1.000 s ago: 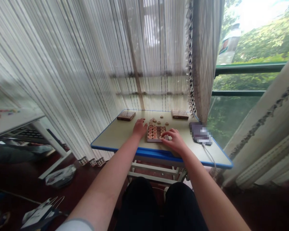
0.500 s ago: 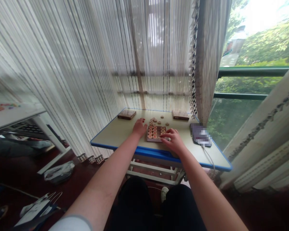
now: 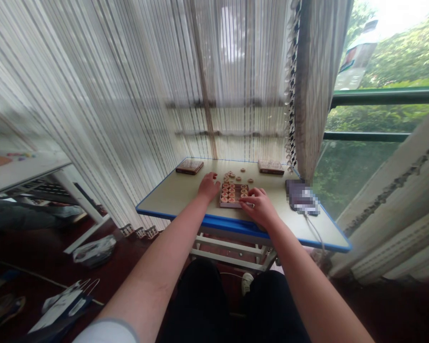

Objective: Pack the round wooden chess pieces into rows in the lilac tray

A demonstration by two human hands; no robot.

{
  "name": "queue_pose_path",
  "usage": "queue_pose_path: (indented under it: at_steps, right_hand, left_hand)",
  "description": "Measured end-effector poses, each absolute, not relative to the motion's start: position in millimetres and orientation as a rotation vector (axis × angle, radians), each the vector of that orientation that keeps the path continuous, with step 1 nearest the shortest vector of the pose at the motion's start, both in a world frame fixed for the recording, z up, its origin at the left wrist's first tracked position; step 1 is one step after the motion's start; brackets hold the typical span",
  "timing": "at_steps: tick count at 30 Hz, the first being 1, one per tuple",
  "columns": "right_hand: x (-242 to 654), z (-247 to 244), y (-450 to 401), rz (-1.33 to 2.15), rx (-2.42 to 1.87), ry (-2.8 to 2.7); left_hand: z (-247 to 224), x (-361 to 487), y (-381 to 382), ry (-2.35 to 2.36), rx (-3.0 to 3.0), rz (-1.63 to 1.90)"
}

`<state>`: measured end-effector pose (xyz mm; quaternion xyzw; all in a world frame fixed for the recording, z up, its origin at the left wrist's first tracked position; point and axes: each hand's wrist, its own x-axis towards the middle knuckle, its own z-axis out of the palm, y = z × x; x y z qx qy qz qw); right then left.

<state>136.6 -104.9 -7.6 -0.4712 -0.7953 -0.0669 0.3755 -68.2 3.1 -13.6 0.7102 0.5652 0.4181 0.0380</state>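
Note:
A shallow box point(image 3: 230, 205) of round Chinese chess pieces point(image 3: 231, 193) rests near the front of the table, with rows filled on its left and part of its right column. My right hand point(image 3: 260, 206) reaches over the box's near right side, thumb and fingertips pinched on a small round piece point(image 3: 241, 199) low inside it, mostly covered by the fingers. Just left of the box, my left hand point(image 3: 209, 186) hovers at or near the tabletop, fingers loosely bent and apart, holding nothing visible. Several loose pieces point(image 3: 232, 176) lie scattered behind the box.
The blue-edged table point(image 3: 164, 195) carries a dark flat box point(image 3: 189, 166) at back left and another flat box point(image 3: 270, 166) at back right. A partly blurred phone-like device point(image 3: 296, 194) with a white cable point(image 3: 316, 228) lies at right. String curtains point(image 3: 136, 95) hang behind.
The view has shifted slightly, so the table appears a little farther right and higher. Both hands keep nearly the same places by the box; my right fingers remain at its near right part.

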Motion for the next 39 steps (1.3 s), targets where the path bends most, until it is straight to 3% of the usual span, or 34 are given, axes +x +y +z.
queue_pose_path:
  at_steps: [39]
  right_hand:
    - [134.3, -1.8, -113.6, -0.176, -1.293, -2.122]
  left_hand:
    - [-10.0, -66.4, 1.8, 1.757, 2.222, 1.216]
